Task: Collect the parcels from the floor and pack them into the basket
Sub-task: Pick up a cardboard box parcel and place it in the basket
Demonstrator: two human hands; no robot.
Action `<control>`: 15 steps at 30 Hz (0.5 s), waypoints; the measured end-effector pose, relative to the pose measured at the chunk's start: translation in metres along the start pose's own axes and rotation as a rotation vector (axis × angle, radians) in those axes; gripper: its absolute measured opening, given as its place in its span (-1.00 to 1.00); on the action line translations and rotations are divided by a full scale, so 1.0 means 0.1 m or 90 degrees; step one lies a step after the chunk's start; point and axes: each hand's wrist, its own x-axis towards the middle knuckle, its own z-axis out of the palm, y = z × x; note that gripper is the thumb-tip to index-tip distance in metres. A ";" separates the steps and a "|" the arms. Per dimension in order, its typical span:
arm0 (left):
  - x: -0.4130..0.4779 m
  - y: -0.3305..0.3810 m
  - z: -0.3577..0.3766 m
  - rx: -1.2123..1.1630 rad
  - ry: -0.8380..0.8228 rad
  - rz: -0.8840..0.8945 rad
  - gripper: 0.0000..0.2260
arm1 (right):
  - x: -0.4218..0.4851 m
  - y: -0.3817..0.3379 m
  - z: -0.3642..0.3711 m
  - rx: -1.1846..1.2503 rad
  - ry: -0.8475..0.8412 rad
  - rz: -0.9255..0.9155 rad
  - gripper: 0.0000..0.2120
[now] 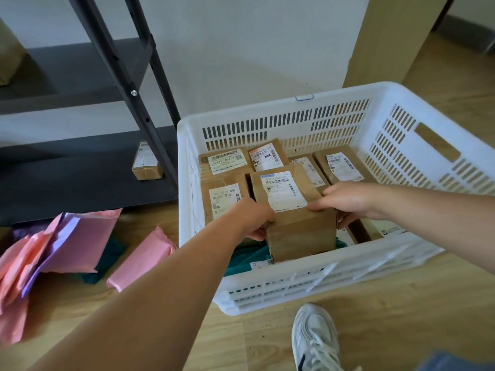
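Basket (308, 274) of white slotted plastic holds labelled cardboard parcels, one reading "J5-K12"; left hand (254, 219) and right hand (345, 200) both grasp the near box (297, 220)

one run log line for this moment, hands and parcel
left hand: gripping cardboard parcel | right hand: gripping same parcel | parcel: inside white basket, above other boxes | floor: pink mailers remain

The basket (308, 279) is sitting on the floor (401, 303), right of the shelf rack (120, 76). Boxes (227, 162) are lying along its far wall, one box (297, 220) standing at its near wall. Mailers (67, 242) are lying left of it, a shoe (313, 338) before it.
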 end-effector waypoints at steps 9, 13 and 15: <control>-0.08 0.15 0.15 -0.016 -0.031 0.016 -0.84 | -0.12 0.05 -0.24 0.008 0.003 0.036 -0.74; -0.15 0.32 0.32 -0.056 -0.059 0.018 -0.82 | -0.26 0.15 -0.48 0.007 0.024 0.059 -0.65; -0.15 0.43 0.41 -0.061 -0.069 0.035 -0.78 | -0.36 0.20 -0.64 0.012 0.045 0.068 -0.65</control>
